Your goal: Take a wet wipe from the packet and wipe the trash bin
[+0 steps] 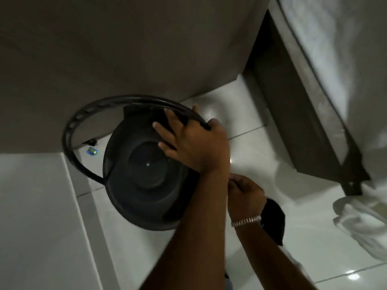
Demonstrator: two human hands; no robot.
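Observation:
A black round trash bin [134,185] stands on the white tiled floor, and I look down into it. Its black ring [69,130] is swung up and back on the far side. My left hand [194,143] grips the bin's right rim where the ring meets it, fingers spread over the inside wall. My right hand [245,193], with a silver bracelet on the wrist, is just right of my left forearm, fingers curled shut. No wipe shows in it. A dark flat object [273,221] lies under my right wrist; I cannot tell what it is.
A grey wall panel [125,49] rises behind the bin. A bed [335,59] with white sheets runs along the right side. White cloth [360,218] lies bunched at the lower right. A small blue item [92,151] sits on the floor beside the bin.

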